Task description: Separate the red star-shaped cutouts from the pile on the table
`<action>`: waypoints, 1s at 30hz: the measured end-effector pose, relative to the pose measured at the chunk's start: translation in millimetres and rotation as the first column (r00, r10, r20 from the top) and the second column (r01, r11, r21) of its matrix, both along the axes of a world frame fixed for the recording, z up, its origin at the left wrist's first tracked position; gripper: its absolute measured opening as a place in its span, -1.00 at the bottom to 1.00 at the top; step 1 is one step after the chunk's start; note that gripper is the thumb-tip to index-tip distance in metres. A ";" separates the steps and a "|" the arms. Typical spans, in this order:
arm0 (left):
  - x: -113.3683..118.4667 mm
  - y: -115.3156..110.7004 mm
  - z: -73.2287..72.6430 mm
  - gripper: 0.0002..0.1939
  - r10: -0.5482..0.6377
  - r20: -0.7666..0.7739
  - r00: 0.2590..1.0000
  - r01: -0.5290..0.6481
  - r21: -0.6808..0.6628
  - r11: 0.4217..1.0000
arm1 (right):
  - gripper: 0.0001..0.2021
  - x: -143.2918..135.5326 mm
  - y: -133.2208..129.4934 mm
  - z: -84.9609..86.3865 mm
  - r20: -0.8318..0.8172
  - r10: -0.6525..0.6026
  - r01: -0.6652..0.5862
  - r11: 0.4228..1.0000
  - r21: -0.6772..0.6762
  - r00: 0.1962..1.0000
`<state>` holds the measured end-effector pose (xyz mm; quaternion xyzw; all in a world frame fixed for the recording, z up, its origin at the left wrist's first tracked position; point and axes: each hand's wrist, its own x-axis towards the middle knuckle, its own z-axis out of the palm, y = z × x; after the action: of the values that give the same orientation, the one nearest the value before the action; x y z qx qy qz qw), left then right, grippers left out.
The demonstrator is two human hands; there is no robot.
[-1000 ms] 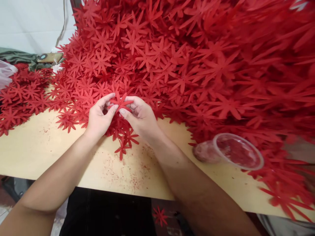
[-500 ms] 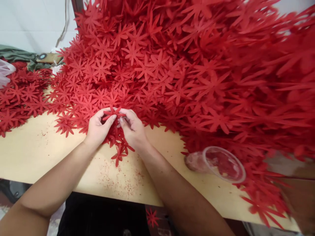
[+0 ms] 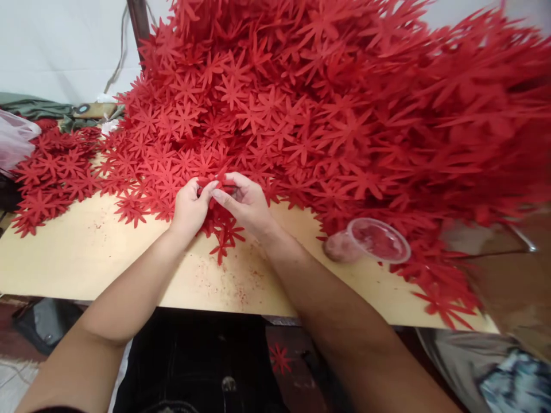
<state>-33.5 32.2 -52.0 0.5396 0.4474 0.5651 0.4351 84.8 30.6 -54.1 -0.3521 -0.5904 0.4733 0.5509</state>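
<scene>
Between both hands is a red artificial flower piece (image 3: 222, 179) with narrow petals, partly covered by the fingers. My left hand (image 3: 191, 203) pinches its left side, thumb on top. On its other side my right hand (image 3: 249, 201) has thumb and fingers closed on the same piece, the two thumbs nearly meeting. Just below the hands, a few loose red flower pieces (image 3: 221, 248) lie on the wooden table (image 3: 181, 287). Behind rises a large heap of matching red flower pieces (image 3: 267, 109).
A clear plastic cup (image 3: 379, 241) lies tipped on its side at the right. Another pile of red pieces (image 3: 55, 166) and a plastic bag (image 3: 17, 135) are at the left. Red specks dot the table front. One red flower (image 3: 280, 358) lies below the table.
The camera view has shifted, so the table sits higher in the picture. My right thumb has moved in toward the left thumb over the flower piece, which is now more covered.
</scene>
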 end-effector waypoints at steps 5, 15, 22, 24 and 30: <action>-2.6 4.4 -5.4 -0.70 0.049 -0.121 0.992 -0.042 0.057 0.997 | -0.50 -5.2 0.0 -5.9 -0.073 -0.038 0.037 0.999 -0.017 0.997; 10.7 -9.2 -5.2 -0.91 -0.294 0.081 0.952 0.293 0.022 0.956 | -0.71 11.6 -22.4 0.8 -0.158 -0.302 0.293 0.953 -0.079 0.940; 10.9 -5.7 2.4 -0.93 -0.208 0.149 0.967 0.228 -0.137 0.964 | -0.95 18.2 -20.0 10.0 -0.251 -0.477 0.410 0.869 -0.276 0.842; 10.1 -4.1 3.0 -0.92 -0.189 0.111 0.976 0.204 -0.146 0.968 | -0.93 20.7 -20.0 12.3 -0.206 -0.488 0.431 0.862 -0.267 0.848; 9.0 -8.6 0.6 -0.76 -0.237 -0.177 0.955 0.235 -0.032 0.972 | -0.85 29.3 -18.6 15.0 -0.207 -0.558 0.485 0.816 -0.315 0.804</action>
<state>-24.5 23.6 -51.3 0.6356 0.4202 0.4559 0.4600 114.1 12.0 -39.1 -0.4941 -0.3188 0.4181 0.6924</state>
